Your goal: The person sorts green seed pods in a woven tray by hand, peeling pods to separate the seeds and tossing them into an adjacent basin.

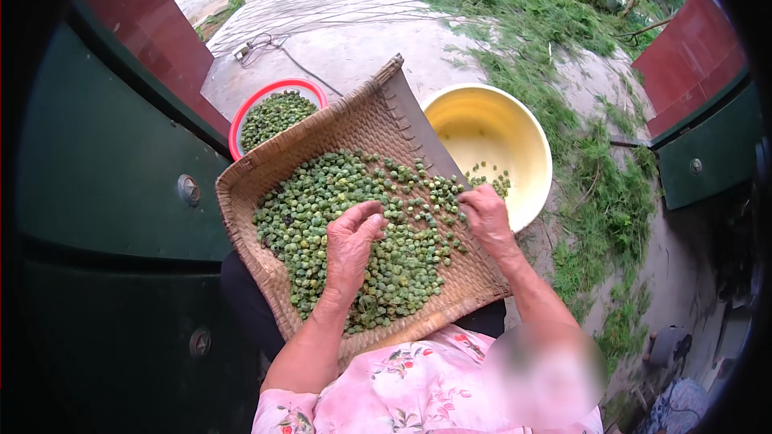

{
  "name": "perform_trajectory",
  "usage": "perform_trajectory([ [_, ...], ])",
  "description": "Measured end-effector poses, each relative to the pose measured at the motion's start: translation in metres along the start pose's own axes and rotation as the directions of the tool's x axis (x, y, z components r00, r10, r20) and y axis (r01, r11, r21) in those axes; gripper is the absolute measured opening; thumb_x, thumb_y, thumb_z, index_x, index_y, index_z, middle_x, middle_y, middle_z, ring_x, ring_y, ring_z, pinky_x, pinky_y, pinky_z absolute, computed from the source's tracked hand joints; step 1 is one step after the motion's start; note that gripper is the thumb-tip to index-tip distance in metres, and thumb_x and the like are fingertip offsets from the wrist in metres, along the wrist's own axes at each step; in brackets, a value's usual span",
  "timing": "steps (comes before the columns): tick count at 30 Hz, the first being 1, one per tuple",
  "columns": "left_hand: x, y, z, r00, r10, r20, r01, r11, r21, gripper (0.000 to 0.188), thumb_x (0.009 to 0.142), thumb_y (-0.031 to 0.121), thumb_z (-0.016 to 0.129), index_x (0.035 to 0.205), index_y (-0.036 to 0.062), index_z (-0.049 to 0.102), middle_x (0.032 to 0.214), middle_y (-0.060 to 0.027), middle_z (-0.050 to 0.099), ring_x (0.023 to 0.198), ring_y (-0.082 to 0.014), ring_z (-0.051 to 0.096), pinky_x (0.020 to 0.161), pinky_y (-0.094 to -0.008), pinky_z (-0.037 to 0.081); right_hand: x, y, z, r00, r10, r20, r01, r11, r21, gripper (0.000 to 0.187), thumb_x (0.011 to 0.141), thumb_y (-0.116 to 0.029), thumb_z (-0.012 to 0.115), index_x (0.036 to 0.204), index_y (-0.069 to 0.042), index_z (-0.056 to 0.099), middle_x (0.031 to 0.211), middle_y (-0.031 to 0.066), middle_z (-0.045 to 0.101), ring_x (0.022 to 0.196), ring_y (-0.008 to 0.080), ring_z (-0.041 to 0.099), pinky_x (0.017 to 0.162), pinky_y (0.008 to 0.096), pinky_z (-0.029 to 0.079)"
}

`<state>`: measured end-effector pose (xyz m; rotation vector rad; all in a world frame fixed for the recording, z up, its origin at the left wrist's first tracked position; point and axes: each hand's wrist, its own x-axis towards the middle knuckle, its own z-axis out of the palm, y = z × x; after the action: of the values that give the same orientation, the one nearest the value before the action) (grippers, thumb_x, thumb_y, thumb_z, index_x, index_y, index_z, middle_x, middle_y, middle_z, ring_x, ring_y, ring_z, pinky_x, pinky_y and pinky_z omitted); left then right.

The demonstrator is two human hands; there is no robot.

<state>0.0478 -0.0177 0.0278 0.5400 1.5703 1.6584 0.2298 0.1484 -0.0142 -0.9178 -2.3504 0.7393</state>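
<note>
A woven winnowing basket (470,277) rests tilted across my lap, its smooth flat lip toward the right. Over it spreads a heap of small round green fruits (322,201), some yellowish and a few dark. My left hand (354,245) hovers at the middle of the heap, fingers curled with the thumb close to them; whatever they may hold is hidden. At the basket's right lip, my right hand (486,217) is closed in a pinch beside several fruits; what lies between its fingertips is too small to make out. Past that lip stands a yellow basin (527,141) with a few fruits inside.
A red-rimmed bowl (233,130) full of similar fruits stands beyond the basket's left corner. Dark green door panels (104,161) rise close on my left. Cut feathery greenery (595,193) lies along the right. A cable (310,68) crosses the concrete ahead.
</note>
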Motion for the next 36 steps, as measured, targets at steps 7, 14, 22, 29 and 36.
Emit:
perform_trajectory([
  [7, 0.001, -0.002, -0.002, 1.0, 0.008, -0.003, -0.008, 1.0, 0.016, 0.026, 0.087, 0.007, 0.06, 0.11, -0.0047, 0.062, 0.098, -0.0077, 0.066, 0.083, -0.0127, 0.063, 0.069, -0.0249, 0.051, 0.016, -0.021, 0.044, 0.975, -0.219, 0.033, 0.218, 0.925, -0.311, 0.015, 0.073, -0.006, 0.059, 0.086, -0.007, 0.066, 0.101, 0.0129, 0.052, 0.098, 0.0297, 0.049, 0.083, 0.0418, 0.04],
  [14, 0.004, -0.007, -0.001, 1.0, 0.005, 0.025, -0.006, 0.999, 0.034, 0.024, 0.087, 0.007, 0.06, 0.109, -0.003, 0.062, 0.098, -0.0064, 0.066, 0.082, -0.0124, 0.062, 0.07, -0.024, 0.05, 0.013, -0.015, 0.059, 0.993, -0.06, 0.101, 0.1, 0.878, -0.467, 0.015, 0.071, -0.01, 0.063, 0.085, -0.004, 0.063, 0.119, 0.0157, 0.048, 0.113, 0.0333, 0.045, 0.092, 0.0476, 0.036],
  [22, 0.002, -0.012, 0.001, 0.999, 0.017, 0.05, -0.021, 0.997, 0.078, 0.024, 0.087, 0.006, 0.059, 0.11, -0.0031, 0.062, 0.099, -0.0069, 0.065, 0.082, -0.0126, 0.063, 0.07, -0.0248, 0.051, 0.008, -0.003, 0.047, 0.999, 0.039, -0.038, -0.046, 0.979, -0.198, 0.01, 0.074, -0.009, 0.063, 0.084, -0.006, 0.063, 0.108, 0.0122, 0.054, 0.107, 0.0305, 0.049, 0.09, 0.0437, 0.037],
  [29, 0.0, -0.016, 0.007, 0.997, -0.014, 0.071, 0.01, 0.998, 0.054, 0.029, 0.086, 0.006, 0.059, 0.114, -0.0032, 0.061, 0.099, -0.0067, 0.066, 0.08, -0.0101, 0.062, 0.068, -0.0232, 0.051, 0.0, -0.026, 0.022, 0.991, 0.131, -0.006, -0.124, 0.952, 0.281, 0.006, 0.081, -0.004, 0.062, 0.086, -0.002, 0.061, 0.082, 0.0092, 0.056, 0.078, 0.0197, 0.056, 0.071, 0.0322, 0.045],
  [36, 0.0, -0.003, 0.001, 1.0, 0.002, 0.005, -0.002, 0.999, -0.032, 0.025, 0.088, 0.004, 0.058, 0.112, -0.0025, 0.061, 0.102, -0.008, 0.065, 0.081, -0.0135, 0.064, 0.068, -0.0242, 0.052, -0.031, -0.018, -0.052, 0.872, 0.485, -0.069, -0.41, 0.799, 0.44, 0.007, 0.087, -0.005, 0.058, 0.088, -0.001, 0.063, 0.072, 0.0019, 0.06, 0.062, 0.0084, 0.057, 0.054, 0.0218, 0.045],
])
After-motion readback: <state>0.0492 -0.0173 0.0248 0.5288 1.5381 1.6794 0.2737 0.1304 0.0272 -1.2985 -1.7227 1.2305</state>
